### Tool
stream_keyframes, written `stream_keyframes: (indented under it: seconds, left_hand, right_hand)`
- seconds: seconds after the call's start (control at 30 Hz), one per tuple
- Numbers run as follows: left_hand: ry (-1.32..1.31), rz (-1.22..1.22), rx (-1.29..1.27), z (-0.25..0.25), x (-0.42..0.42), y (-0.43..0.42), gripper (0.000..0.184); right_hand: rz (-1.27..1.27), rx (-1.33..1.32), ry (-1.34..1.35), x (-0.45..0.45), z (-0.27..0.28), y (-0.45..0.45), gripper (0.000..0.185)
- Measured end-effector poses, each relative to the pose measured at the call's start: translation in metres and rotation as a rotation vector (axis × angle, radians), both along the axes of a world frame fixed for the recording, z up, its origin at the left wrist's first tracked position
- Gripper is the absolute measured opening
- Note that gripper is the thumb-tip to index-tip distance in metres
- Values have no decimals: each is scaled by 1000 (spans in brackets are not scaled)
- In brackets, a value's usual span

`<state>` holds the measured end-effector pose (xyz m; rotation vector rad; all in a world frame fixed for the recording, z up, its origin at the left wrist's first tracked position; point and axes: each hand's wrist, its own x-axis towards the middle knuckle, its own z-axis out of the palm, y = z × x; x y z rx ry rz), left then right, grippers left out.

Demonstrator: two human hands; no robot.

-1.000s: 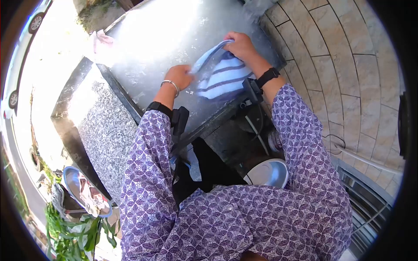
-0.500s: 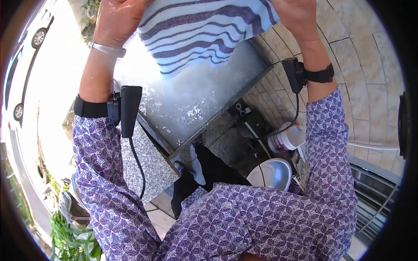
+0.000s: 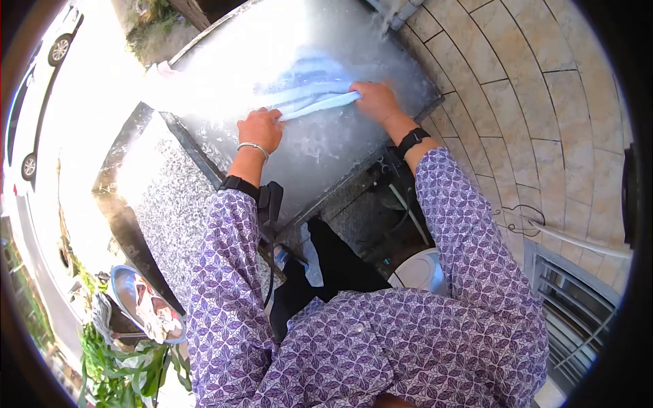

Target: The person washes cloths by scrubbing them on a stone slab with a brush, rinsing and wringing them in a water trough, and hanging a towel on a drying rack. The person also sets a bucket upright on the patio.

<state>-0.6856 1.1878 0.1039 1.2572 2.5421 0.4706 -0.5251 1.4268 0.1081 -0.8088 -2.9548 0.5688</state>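
A striped cloth [image 3: 318, 100], pale blue and white, is stretched between both hands over a square stone basin [image 3: 182, 140] of cloudy water [image 3: 309, 160]. Its near edge shows as a taut pale band, while the far part lies blurred in the water. My left hand [image 3: 260, 129] is closed on the near edge at its left end. At the right end my right hand [image 3: 377, 100] grips the same edge, fingers wrapped round it. Glare washes out the basin's far left part.
A speckled stone slab [image 3: 170, 197] adjoins the basin on the left. Below it stands a blue basin [image 3: 126, 299] holding bunched fabric, beside green plants [image 3: 129, 367]. A metal bowl [image 3: 418, 273] sits at my right knee. The tiled wall [image 3: 524, 102] borders the right side.
Both hands have moved down and closer together, carrying the cloth from raised above the basin into the water. The cloth no longer hangs spread out.
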Motion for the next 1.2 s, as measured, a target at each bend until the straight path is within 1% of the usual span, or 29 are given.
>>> stream_keyframes:
  seconds: [0.03, 0.17, 0.2, 0.23, 0.27, 0.3, 0.33, 0.37, 0.43, 0.5, 0.53, 0.57, 0.63, 0.67, 0.7, 0.73, 0.77, 0.8, 0.83, 0.87, 0.9, 0.93, 0.97, 1.0, 1.03, 1.07, 1.1, 1.17, 1.2]
  left_hand:
    - [62, 17, -171, -6, 8, 1, 22]
    - [88, 38, -232, -24, 18, 7, 27]
    - [-2, -15, -453, -23, 15, 11, 30]
    - [-92, -69, -671, -21, 13, 14, 32]
    - [-91, -68, -670, -27, 9, 10, 32]
    - [-90, -111, -610, -35, 3, 3, 29]
    - [-90, -154, -551, -42, -2, -1, 27]
    - [-87, -151, -550, -30, -10, -1, 27]
    - [-254, -120, -132, 18, -32, 9, 22]
    - [-187, -52, 118, 37, -59, 23, 18]
    - [-306, 69, 169, 81, -61, 30, 18]
    - [-417, 115, 229, 98, -75, 36, 19]
    - [-395, 62, 430, 123, -92, 46, 19]
    - [-340, 30, 472, 149, -91, 48, 17]
    - [-299, -55, 555, 161, -96, 50, 17]
    - [-257, -139, 637, 173, -100, 50, 16]
    - [-551, -244, 680, 195, -101, 48, 16]
    - [-721, -286, 730, 205, -95, 47, 16]
    - [-900, -321, 775, 215, -89, 46, 16]
    - [-1077, -349, 809, 225, -83, 45, 15]
    - [-1116, -378, 884, 222, -82, 46, 15]
    - [-1168, -378, 919, 220, -79, 48, 14]
    - [-1216, -341, 941, 214, -74, 50, 14]
    - [-1255, -291, 954, 205, -70, 53, 14]
    - [-1275, -212, 949, 191, -67, 57, 14]
    - [-1296, -109, 870, 157, -76, 62, 14]
    - [-1198, 50, 850, 141, -61, 68, 11]
    - [-993, 33, 642, 92, -50, 67, 13]
    - [-814, 115, 422, 83, -36, 65, 22]
  right_hand:
    - [62, 35, -93, 1, -7, -6, 19]
    - [220, 94, -359, 2, -18, -13, 21]
    - [220, 90, -361, -1, -17, -14, 21]
    - [243, 92, -549, -7, -13, -13, 22]
    - [266, 97, -735, -13, -9, -13, 23]
    - [267, 101, -732, -13, -9, -7, 23]
    - [290, 96, -597, -7, -6, 3, 21]
    - [311, 91, -462, -3, -3, 9, 19]
    - [244, 67, -365, -7, 25, 18, 18]
    - [166, 51, -170, -8, 64, 28, 17]
    - [156, 62, -64, -9, 84, 34, 18]
    - [136, -1, 62, -9, 102, 41, 18]
    - [82, -94, 254, -9, 140, 47, 17]
    - [49, -123, 320, -9, 159, 48, 15]
    - [45, -119, 322, -9, 172, 52, 15]
    - [58, -99, 461, -9, 184, 55, 13]
    - [72, -77, 601, -10, 197, 58, 11]
    - [70, -73, 603, -12, 215, 53, 11]
    - [-10, -91, 629, -12, 233, 44, 3]
    - [-90, -111, 653, -12, 244, 37, 7]
    - [-136, -269, 686, -12, 248, 36, 8]
    - [-140, -269, 685, -10, 245, 35, 8]
    - [-179, -390, 698, -7, 239, 35, 6]
    - [-218, -512, 710, -6, 231, 34, 12]
    - [-219, -514, 706, -5, 218, 33, 12]
    - [-265, -629, 679, -6, 200, 33, 12]
    - [-310, -744, 649, -7, 180, 34, 12]
    - [-317, -780, 562, -8, 127, 37, 13]
    - [-322, -755, 484, -5, 98, 39, 14]
